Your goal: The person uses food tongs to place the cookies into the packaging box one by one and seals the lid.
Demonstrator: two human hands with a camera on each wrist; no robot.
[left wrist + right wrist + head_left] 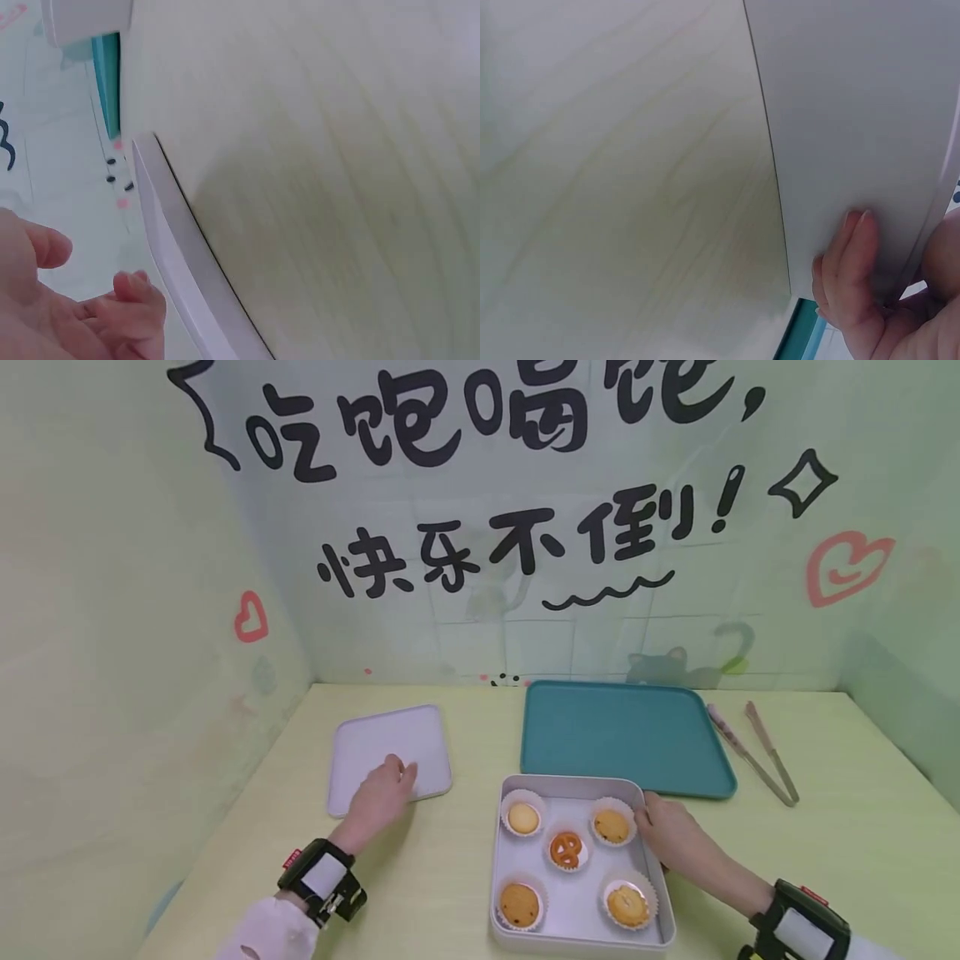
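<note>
While the right hand (671, 831) pinched the square silver pastry tin's (504, 918) far right rim, the left hand (382, 797) rested, fingers seemingly loosely curled, on the flat white lid (375, 739) lying left of it.

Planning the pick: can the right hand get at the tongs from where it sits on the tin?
Probably yes. The right hand grips the tin at its far right rim, and the tongs lie on bare table right of the teal tray, nothing between.
</note>
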